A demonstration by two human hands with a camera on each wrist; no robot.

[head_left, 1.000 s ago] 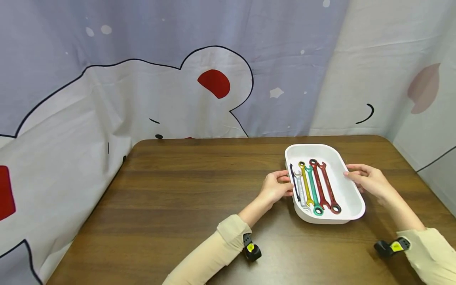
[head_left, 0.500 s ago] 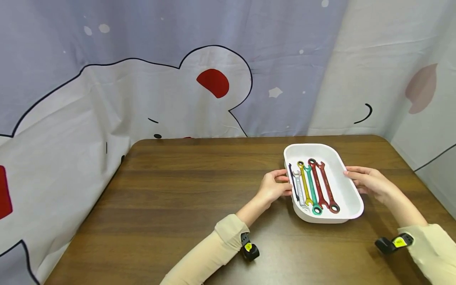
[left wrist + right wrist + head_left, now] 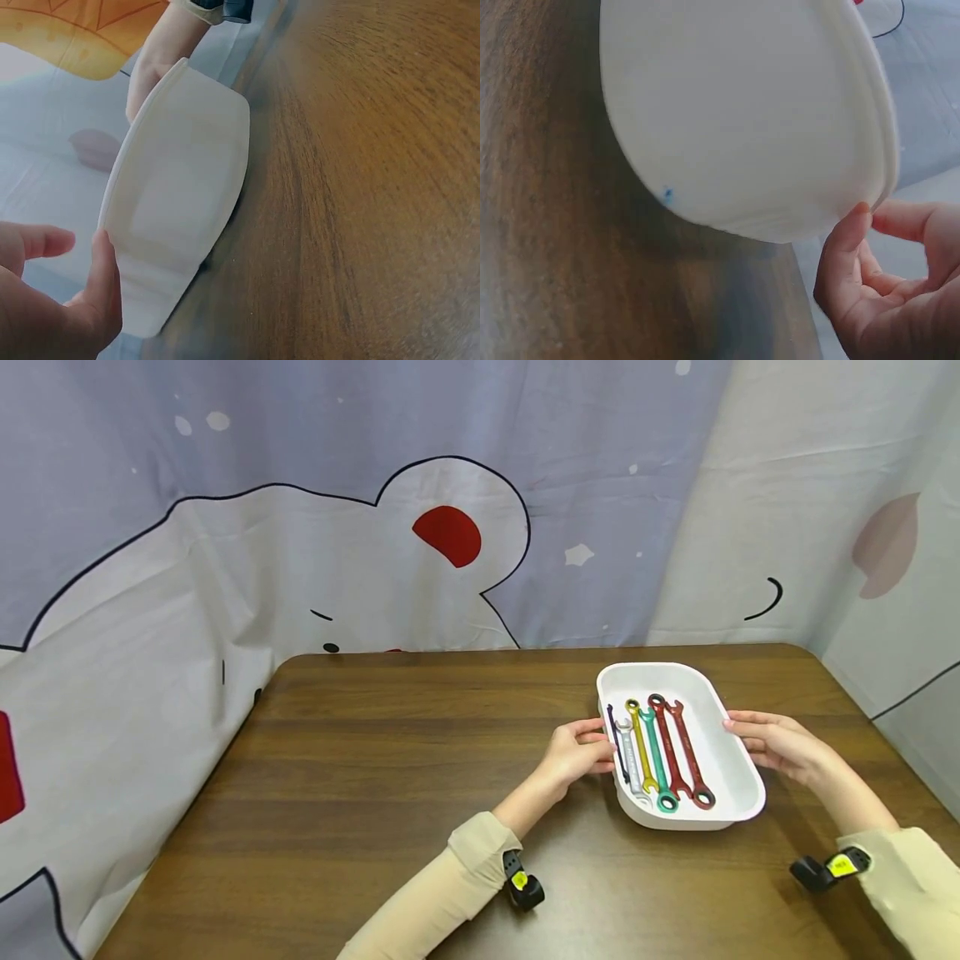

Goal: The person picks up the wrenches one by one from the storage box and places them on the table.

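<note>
A white tray point(image 3: 731, 752) is at the right part of the table in the head view. Several wrenches lie in it side by side: a thin dark one point(image 3: 618, 743), a silver one point(image 3: 632, 760), a yellow one point(image 3: 642, 747), a green one point(image 3: 657, 756) and two red ones, the rightmost red wrench point(image 3: 690, 756) among them. My left hand point(image 3: 572, 755) holds the tray's left rim. On the opposite side my right hand point(image 3: 787, 745) grips the right rim, thumb and forefinger meeting at the edge in the right wrist view. Fingers under the rim are partly hidden.
The brown wooden table point(image 3: 375, 777) extends left of the tray. A printed curtain point(image 3: 337, 552) hangs behind and beside it. Each wrist wears a black camera, the left camera point(image 3: 525, 889) and the right camera point(image 3: 810, 872).
Both hands keep their places at the tray. The tray, wrenches and hands stay nearly still, with only a slight shift left of the whole view.
</note>
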